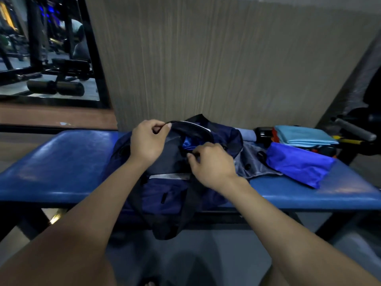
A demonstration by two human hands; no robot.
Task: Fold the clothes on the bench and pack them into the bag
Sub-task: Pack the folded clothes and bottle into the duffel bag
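Bag [165, 188] mid-bench [61, 162] — folded clothes [299, 164] to its right, wall panel [206, 58] behind

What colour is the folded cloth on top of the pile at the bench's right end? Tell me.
Light teal-blue; the folded cloth shows best in the head view, the only one.

Two bare forearms, no sleeves, left grip [148, 141], right grip [212, 164]
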